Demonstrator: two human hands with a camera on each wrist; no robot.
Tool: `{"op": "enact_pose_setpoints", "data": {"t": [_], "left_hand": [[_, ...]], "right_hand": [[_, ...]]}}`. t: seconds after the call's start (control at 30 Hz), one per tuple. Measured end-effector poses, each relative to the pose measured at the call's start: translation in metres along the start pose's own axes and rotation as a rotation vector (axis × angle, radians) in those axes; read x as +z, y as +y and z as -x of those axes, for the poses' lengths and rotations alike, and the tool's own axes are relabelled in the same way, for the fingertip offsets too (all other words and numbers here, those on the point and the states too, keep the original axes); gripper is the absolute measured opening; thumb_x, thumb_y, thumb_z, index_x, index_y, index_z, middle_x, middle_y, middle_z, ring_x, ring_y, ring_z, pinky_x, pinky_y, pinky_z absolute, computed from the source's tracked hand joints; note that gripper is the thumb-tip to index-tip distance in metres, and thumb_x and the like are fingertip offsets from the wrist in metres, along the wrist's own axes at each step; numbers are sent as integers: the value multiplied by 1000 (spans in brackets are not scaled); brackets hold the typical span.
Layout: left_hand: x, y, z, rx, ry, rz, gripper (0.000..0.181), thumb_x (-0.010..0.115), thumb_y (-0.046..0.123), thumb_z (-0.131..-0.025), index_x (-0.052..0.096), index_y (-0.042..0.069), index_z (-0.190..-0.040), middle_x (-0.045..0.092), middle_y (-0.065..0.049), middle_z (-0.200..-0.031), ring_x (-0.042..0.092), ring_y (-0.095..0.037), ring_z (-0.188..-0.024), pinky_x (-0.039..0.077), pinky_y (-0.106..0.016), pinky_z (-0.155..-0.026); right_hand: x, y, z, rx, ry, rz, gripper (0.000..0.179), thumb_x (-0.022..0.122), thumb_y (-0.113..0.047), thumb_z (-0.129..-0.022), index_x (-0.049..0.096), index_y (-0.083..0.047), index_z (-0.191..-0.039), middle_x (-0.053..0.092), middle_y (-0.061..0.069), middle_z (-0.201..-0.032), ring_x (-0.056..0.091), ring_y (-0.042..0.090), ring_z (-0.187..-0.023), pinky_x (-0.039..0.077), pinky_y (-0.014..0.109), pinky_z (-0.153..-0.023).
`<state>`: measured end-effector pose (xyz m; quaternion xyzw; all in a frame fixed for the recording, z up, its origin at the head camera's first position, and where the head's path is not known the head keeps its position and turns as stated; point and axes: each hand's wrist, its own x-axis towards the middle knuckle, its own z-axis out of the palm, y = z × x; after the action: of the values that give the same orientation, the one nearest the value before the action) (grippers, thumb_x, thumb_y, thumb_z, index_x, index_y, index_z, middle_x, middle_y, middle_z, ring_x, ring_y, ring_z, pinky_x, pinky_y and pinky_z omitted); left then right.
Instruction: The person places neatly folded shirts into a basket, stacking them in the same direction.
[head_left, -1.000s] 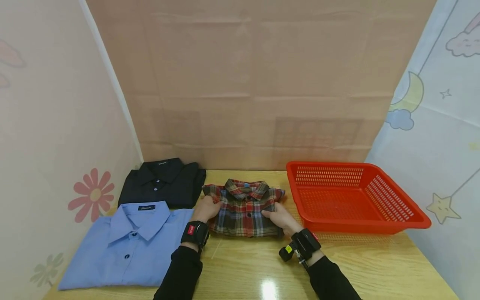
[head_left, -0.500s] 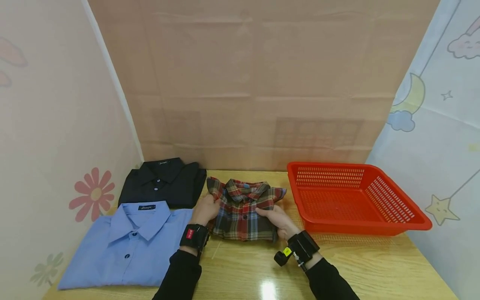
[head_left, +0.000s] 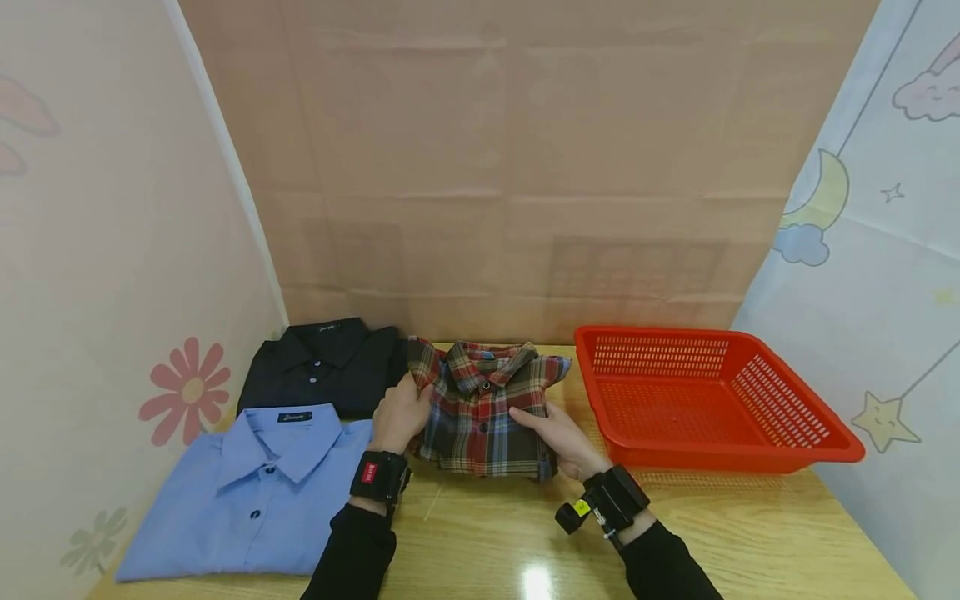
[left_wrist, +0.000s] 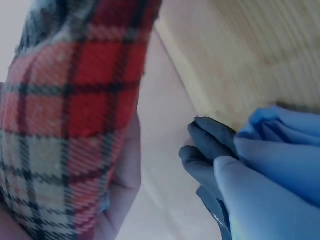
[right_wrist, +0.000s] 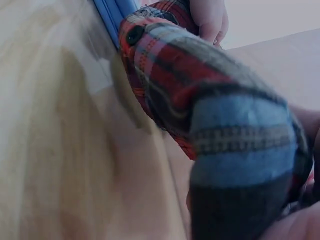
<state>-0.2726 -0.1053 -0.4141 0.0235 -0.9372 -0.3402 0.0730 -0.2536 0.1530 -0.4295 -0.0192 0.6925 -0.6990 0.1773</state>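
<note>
A folded plaid shirt (head_left: 486, 417) in red, dark and cream is held between both hands at the middle of the table. My left hand (head_left: 401, 415) grips its left edge, and my right hand (head_left: 561, 437) grips the right edge with the thumb on top. In the left wrist view, fingers (left_wrist: 122, 185) curl behind the plaid cloth (left_wrist: 75, 125). The right wrist view shows the folded side of the plaid shirt (right_wrist: 200, 75) raised off the wood, with part of the right hand (right_wrist: 295, 225) at the lower corner. Fingers under the shirt are mostly hidden in the head view.
A folded light blue shirt (head_left: 247, 500) lies at the left front, a folded black shirt (head_left: 322, 371) behind it. To the right stands a red plastic basket (head_left: 675, 454) with nothing in it. A brown paper sheet (head_left: 495, 167) closes off the back of the table (head_left: 480, 542).
Both hands have lifted the plaid shirt off the table and shifted it slightly left and up in view. The other shirts and the basket stay where they were.
</note>
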Motion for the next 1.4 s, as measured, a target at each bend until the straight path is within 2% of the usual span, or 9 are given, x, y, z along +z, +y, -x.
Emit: {"op": "enact_pose_setpoints", "data": {"t": [0.13,0.37,0.47,0.67,0.8,0.87,1.0,1.1,1.4], "left_hand": [[-2,7,3,32,30,23,57,49,34,-103,39,-1,-148,46,-6,-59,47,-22,-47,32,-33,-45],[-2,16,7,85,62,84,58,49,36,-103,36,6,-151,60,-13,-73,59,-28,-60,40,-37,-50],[-2,18,9,85,71,88,56,49,37,-103,41,4,-148,64,-16,-84,62,-30,-67,43,-38,-53],[-2,18,9,78,59,99,50,48,37,-103,49,0,-138,58,-13,-75,56,-25,-59,37,-35,-51],[-2,20,9,79,64,115,51,50,37,-102,49,0,-138,63,-14,-83,61,-28,-67,41,-37,-55],[-3,21,10,84,74,124,52,51,37,-102,50,-1,-137,65,-16,-90,63,-31,-72,45,-39,-57],[-3,25,9,95,70,175,35,51,36,-102,59,4,-113,56,-12,-77,56,-27,-62,39,-35,-52],[-3,28,8,118,69,203,30,52,35,-102,57,6,-99,47,-8,-71,48,-23,-55,32,-32,-50],[-2,40,8,223,89,293,21,53,29,-101,58,9,-98,50,-5,-73,50,-19,-65,36,-30,-60]], "right_hand": [[-4,-8,6,-17,11,62,75,67,-42,-91,30,-15,-149,63,11,-125,66,21,-101,54,38,-88],[-17,-17,17,-47,30,33,66,68,-39,-92,38,-3,-138,69,5,-104,69,19,-89,57,33,-78],[-22,-19,19,-47,8,15,58,67,-37,-93,43,-3,-132,71,4,-100,70,19,-86,58,35,-77],[-27,-22,22,-47,-34,-14,52,67,-36,-93,46,-3,-126,72,3,-96,71,19,-84,59,35,-76],[-32,-25,25,-61,-45,-28,49,65,-33,-95,46,-1,-126,72,3,-92,71,17,-82,59,34,-75],[-34,-27,26,-69,-28,-28,54,65,-32,-95,43,1,-132,72,2,-91,71,17,-81,59,34,-76],[-35,-35,31,-80,64,9,68,67,-36,-93,38,2,-141,72,2,-92,71,17,-82,59,34,-76],[-35,-42,37,-97,119,43,66,68,-39,-92,43,1,-138,71,1,-90,71,17,-81,59,34,-74],[-51,-55,51,-126,76,-60,46,64,-33,-96,48,-3,-127,70,2,-93,71,18,-81,60,36,-74]]}}
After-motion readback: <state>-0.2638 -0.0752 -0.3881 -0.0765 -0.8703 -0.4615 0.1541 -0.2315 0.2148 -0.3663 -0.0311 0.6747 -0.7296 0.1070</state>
